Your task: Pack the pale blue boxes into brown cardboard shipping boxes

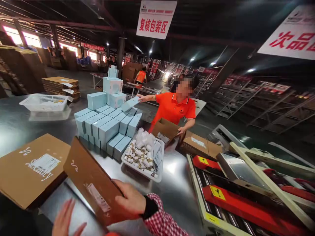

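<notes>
My right hand (130, 198) grips the edge of a brown cardboard box (85, 168), thumb on its labelled side and fingers behind. That box is tilted over the metal table; its inside is hidden from me. Low in the head view, my left hand (65, 218) is slightly blurred, fingers spread, holding nothing, just left of the tilted box. Beside them on the left lies another cardboard box (19, 164) with a white label on top. Beyond my hands stand several stacked pale blue boxes (108, 129) and a white basket (159, 164) of small white bottles or tubes.
Across the table a co-worker in an orange shirt (169, 106) holds a pale blue box (130, 104) and an open carton (163, 131). A roller conveyor with red side belts (236, 205) borders the right. A white basket (44, 102) sits far left.
</notes>
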`<action>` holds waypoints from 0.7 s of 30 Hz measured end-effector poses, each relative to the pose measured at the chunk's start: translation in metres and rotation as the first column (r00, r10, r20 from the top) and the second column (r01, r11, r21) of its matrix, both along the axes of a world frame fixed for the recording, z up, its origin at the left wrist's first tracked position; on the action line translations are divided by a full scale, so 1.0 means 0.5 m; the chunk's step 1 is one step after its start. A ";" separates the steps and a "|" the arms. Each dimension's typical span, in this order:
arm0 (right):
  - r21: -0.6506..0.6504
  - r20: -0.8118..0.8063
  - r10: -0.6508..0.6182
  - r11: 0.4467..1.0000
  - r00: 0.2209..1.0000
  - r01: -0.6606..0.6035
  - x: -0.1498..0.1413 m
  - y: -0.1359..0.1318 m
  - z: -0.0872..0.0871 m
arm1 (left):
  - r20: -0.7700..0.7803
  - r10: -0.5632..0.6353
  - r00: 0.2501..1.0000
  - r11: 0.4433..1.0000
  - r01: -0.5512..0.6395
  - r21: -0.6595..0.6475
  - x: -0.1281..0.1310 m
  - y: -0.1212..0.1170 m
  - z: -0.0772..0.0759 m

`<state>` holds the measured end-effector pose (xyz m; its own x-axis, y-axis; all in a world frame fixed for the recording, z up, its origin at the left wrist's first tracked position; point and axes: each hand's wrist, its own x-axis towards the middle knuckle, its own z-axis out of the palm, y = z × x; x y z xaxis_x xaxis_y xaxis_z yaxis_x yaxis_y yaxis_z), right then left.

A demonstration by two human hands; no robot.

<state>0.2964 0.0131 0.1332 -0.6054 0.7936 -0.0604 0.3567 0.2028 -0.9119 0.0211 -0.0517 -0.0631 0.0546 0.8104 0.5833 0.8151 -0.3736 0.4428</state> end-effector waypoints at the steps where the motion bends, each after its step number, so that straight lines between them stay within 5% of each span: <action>1: 0.086 0.081 0.031 0.996 0.996 -0.038 0.007 -0.024 0.022 | 0.180 0.133 0.975 0.985 -0.110 -0.131 -0.013 0.025 0.057; 4: 0.144 0.153 0.109 0.981 0.982 -0.131 0.026 -0.088 0.050 | 0.613 0.355 0.706 0.912 -0.118 -0.392 -0.024 0.089 0.207; 6: 0.038 0.110 0.147 0.988 0.983 -0.152 0.037 -0.116 0.029 | 0.704 0.387 0.595 0.892 -0.048 -0.450 -0.009 0.120 0.256; 9: -0.273 -0.047 0.092 0.957 0.995 -0.101 0.054 -0.133 -0.033 | 0.763 0.349 0.544 0.896 0.045 -0.442 0.016 0.150 0.253; 12: -0.527 -0.165 -0.145 0.849 0.976 0.037 0.073 -0.114 -0.077 | 0.813 0.270 0.516 0.911 0.137 -0.389 0.012 0.160 0.227; 16: -0.368 -0.139 -0.502 0.826 0.853 0.427 0.080 -0.040 -0.082 | 0.745 0.136 0.653 0.897 0.239 -0.373 -0.027 0.140 0.246; 17: -0.298 -0.147 -0.611 0.777 0.778 0.554 0.078 -0.021 -0.082 | 0.712 0.081 0.698 0.863 0.308 -0.400 -0.040 0.126 0.258; 19: -0.255 -0.204 -0.753 0.658 0.626 0.708 0.076 0.007 -0.084 | 0.672 -0.045 0.739 0.700 0.504 -0.507 -0.069 0.089 0.278; 21: -0.338 -0.274 -0.737 0.676 0.618 0.655 0.082 0.020 -0.090 | 0.688 -0.110 0.717 0.483 0.643 -0.594 -0.100 0.052 0.286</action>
<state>0.3371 0.0230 0.0882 0.1193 0.9804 -0.1570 -0.0422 -0.1530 -0.9873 -0.0291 -0.0257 0.0798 0.4047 0.8924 -0.1998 0.2260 0.1142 0.9674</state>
